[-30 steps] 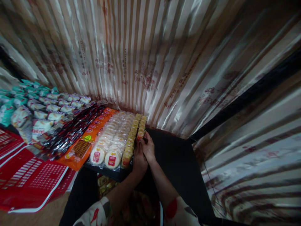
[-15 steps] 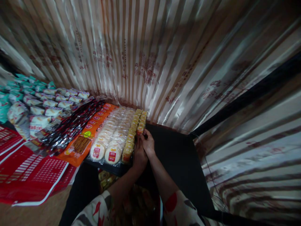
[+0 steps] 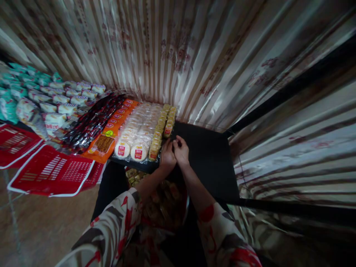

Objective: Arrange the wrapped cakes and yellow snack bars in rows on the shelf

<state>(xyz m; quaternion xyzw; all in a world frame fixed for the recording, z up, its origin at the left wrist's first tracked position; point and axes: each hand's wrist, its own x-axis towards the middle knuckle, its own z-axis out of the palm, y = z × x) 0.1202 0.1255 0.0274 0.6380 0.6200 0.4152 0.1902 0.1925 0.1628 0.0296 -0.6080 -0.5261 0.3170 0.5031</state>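
Observation:
My left hand [image 3: 168, 155] and my right hand [image 3: 181, 150] are close together over the black table, just in front of the shorter column of yellow-wrapped snack packs [image 3: 168, 128]. The fingers of both hands are bent inward, and whatever is between them, if anything, is hidden. Beside my left hand, the longer column of yellow packs [image 3: 154, 149] ends near the table edge. To its left lie two columns of clear-wrapped round white crackers [image 3: 139, 151] with red labels. Below my forearms is a container with wrapped snacks [image 3: 162, 204], dark and blurred.
Further left on the table are an orange bag of stick snacks [image 3: 103, 142], dark shiny packets [image 3: 89, 122], white packs [image 3: 66, 107] and green packs [image 3: 8, 105]. Red baskets [image 3: 58, 168] stand in front. A striped curtain [image 3: 155, 48] hangs behind; a black bar [image 3: 278, 87] slants at right.
My hands have drawn back slightly from the last yellow pack in the shorter column, which now shows apart from my fingers. The view has tilted down.

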